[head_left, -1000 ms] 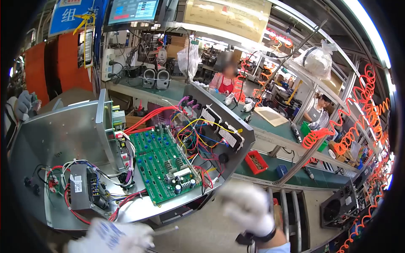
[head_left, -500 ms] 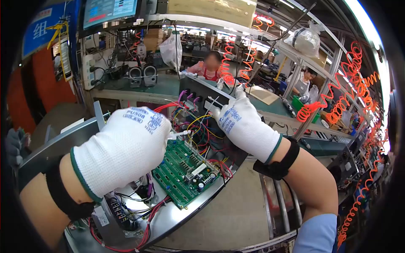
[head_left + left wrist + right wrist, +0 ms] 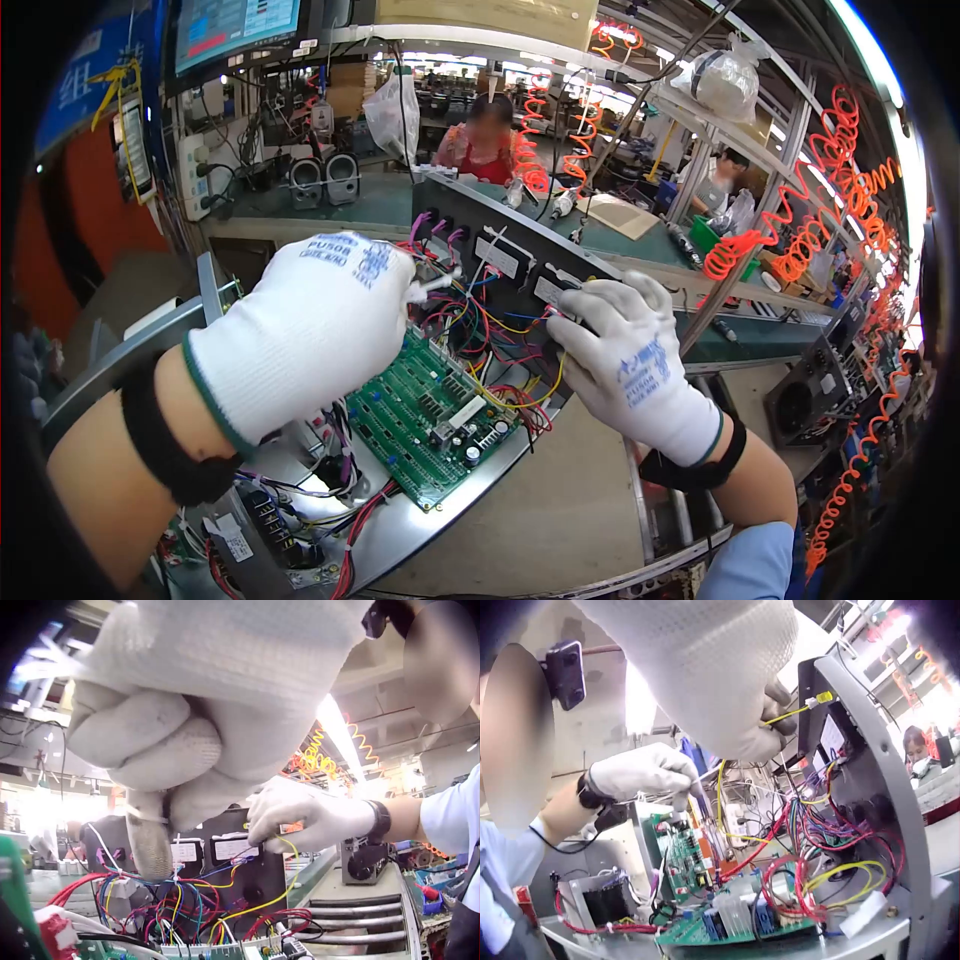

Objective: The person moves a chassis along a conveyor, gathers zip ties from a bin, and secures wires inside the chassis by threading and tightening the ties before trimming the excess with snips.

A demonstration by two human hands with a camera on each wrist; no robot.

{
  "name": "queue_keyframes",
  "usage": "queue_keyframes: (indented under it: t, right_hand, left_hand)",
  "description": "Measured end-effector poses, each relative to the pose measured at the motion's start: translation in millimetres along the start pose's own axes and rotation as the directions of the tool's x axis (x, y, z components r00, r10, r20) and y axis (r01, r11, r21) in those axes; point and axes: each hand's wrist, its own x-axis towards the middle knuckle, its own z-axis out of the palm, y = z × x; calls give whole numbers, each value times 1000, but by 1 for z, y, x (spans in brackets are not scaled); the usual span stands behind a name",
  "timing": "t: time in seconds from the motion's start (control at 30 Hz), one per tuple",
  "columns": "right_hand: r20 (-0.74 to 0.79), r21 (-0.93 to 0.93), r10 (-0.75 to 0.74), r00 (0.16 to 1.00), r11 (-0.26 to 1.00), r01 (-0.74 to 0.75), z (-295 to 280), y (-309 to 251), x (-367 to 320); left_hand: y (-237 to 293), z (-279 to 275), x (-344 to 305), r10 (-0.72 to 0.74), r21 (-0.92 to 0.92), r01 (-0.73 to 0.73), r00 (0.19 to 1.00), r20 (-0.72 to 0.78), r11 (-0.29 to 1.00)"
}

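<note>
My gloved left hand (image 3: 300, 335) is curled over the circuit board (image 3: 420, 420), and a white cable tie (image 3: 432, 288) sticks out from its fingertips. My gloved right hand (image 3: 635, 365) is by the chassis side panel (image 3: 855, 735). Its thumb and fingers pinch a yellow wire (image 3: 789, 716) that ends in a small yellow connector (image 3: 824, 697). Between the hands runs a bundle of coloured wires (image 3: 187, 900), with a thin white tie tail (image 3: 487, 250) rising from it. Two black parts with white labels (image 3: 232, 849) sit on the panel behind the bundle.
A transformer (image 3: 235, 540) and red wires (image 3: 350, 550) lie in the metal chassis. Beyond stand two small speakers (image 3: 341, 180) on a green bench (image 3: 260, 215), and a person in a red apron (image 3: 487, 165). Roller bars (image 3: 352, 925) and a black unit (image 3: 810, 395) are at right.
Both hands have come up from the lower edge to over the chassis. In the last half second, the right hand moved right and down from the panel's top, with the yellow wire; the left stayed nearby.
</note>
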Motion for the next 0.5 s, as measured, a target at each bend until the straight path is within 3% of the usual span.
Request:
queue_keyframes:
  t: [0.07, 0.13, 0.2, 0.23, 0.27, 0.33, 0.4, 0.5]
  right_hand:
    - [-78, 15, 35, 996, 999, -34, -9, -5, -6]
    - [-74, 288, 245, 967, 933, -215, -12, -7, -33]
    - [38, 540, 483, 875, 727, -425, 14, -12, -83]
    - [262, 639, 625, 735, 458, -618, 20, -23, -94]
    - [345, 617, 639, 688, 399, -679, 30, -26, -102]
    - [552, 533, 658, 512, 193, -824, 36, -37, -104]
    - [608, 520, 631, 482, 141, -842, 32, -43, -98]
    - [655, 516, 534, 535, 202, -832, 36, -51, -96]
  left_hand:
    - [4, -1, 16, -85, -40, 87, 995, 44, 995]
    - [8, 4, 30, -100, -122, 97, 995, -22, 988]
    - [13, 13, 42, -84, -126, 82, 996, -5, 989]
    - [16, 18, 48, -113, -119, 120, 991, 66, 986]
    - [19, 22, 54, -140, -103, 156, 980, 141, 982]
    - [24, 30, 62, -157, -87, 179, 964, 214, 980]
    - [26, 37, 67, -129, -32, 136, 977, 170, 990]
    - [21, 44, 70, -124, -8, 128, 974, 191, 992]
